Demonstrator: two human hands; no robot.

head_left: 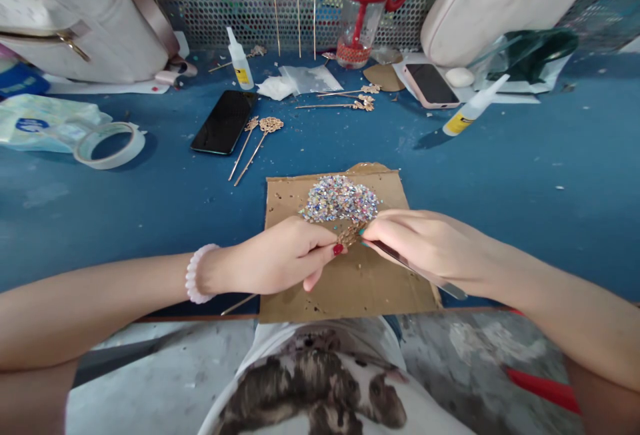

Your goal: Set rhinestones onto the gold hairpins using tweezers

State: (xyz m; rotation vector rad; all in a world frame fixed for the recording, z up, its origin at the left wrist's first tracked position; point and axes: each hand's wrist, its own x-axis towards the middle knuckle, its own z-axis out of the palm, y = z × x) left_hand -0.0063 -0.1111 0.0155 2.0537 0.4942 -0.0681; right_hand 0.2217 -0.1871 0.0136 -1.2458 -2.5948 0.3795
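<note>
My left hand [285, 255] is closed on a gold hair stick, pinching it by its openwork metal head [350, 235]. The thin shaft [239, 304] comes out below my wrist, toward the table's front edge. In my right hand [425, 241] is a pair of metal tweezers [415, 268], held like a pen. Its fingertips are right beside the hair stick's head; the tweezer tips are hidden by them. Just beyond both hands, a heap of small multicoloured rhinestones [340, 199] lies on a cardboard sheet [360, 288].
Two gold hair sticks [257, 148] lie beside a black phone [224, 121]. Glue bottles [241, 61] stand left and right [473, 109]. Behind are a lidded cup [357, 21], upright decorated sticks [299, 15] and a pink phone [431, 85]. A tape roll [110, 146] lies left.
</note>
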